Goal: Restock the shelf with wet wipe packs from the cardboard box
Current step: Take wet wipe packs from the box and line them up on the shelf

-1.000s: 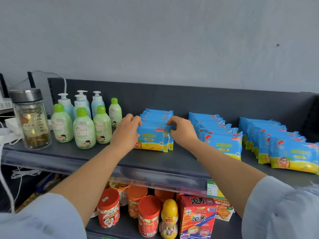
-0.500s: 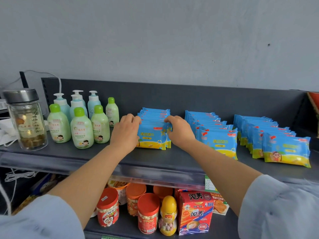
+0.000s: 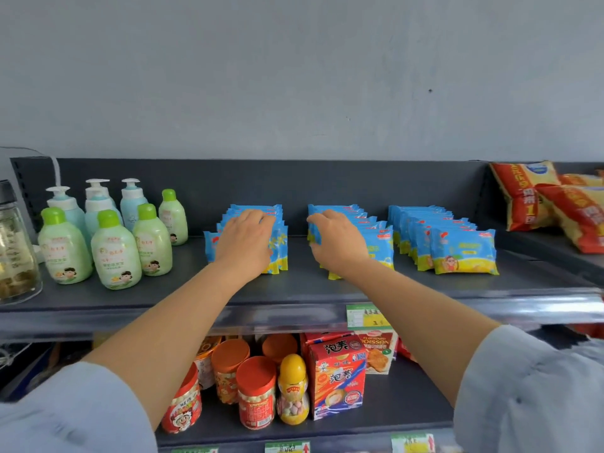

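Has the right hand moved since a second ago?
Yes. The right hand has moved rightward, away from the green bottles: off the left row of wet wipe packs and onto the left end of the middle row.

A shop: rows of identical wet wipe packs (image 3: pixel 464 253) on a metal shelf (image 3: pixel 294 289) bearing a price tag (image 3: pixel 364 317).

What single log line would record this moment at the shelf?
left hand rests on left wet wipe row; right hand grips middle wet wipe row; right wet wipe row untouched

The left hand (image 3: pixel 243 243) hides most of the front wipe pack (image 3: pixel 210 248).
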Tool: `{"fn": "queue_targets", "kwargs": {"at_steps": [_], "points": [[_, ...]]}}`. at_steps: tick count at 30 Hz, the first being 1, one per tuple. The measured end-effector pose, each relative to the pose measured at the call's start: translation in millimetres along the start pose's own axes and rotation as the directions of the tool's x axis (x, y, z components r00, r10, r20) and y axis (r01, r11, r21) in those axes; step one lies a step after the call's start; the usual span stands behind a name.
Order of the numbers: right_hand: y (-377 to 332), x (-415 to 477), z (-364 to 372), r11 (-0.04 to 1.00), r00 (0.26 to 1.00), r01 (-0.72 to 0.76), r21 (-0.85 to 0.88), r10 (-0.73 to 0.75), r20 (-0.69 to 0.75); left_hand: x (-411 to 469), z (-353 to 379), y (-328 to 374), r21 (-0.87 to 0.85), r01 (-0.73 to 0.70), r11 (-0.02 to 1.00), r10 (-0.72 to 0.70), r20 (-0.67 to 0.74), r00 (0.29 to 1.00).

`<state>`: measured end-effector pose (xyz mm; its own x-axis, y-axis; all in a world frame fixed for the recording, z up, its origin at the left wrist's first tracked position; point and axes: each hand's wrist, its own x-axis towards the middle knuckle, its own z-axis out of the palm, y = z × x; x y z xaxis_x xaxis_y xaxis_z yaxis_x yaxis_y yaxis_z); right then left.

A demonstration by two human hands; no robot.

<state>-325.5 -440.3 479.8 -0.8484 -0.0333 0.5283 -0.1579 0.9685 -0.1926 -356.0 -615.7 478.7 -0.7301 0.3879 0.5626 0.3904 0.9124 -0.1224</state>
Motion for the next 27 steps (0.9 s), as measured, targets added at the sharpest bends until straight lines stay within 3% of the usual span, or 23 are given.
{"fn": "queue_targets", "kwargs": {"at_steps": [11,27], "points": [[110,-98,-69,0.933,0.976,-0.214,-0.288,0.219,-0.015,-7,-17,152,-0.139,-0.193,0.971,0.197,0.018,0.98],[306,-314,-146,0.827,0.868,-0.372,-0.42,0.47,0.157,-86,12,430,-0.301,-0.302,0.905,0.36,0.162,0.919]]}}
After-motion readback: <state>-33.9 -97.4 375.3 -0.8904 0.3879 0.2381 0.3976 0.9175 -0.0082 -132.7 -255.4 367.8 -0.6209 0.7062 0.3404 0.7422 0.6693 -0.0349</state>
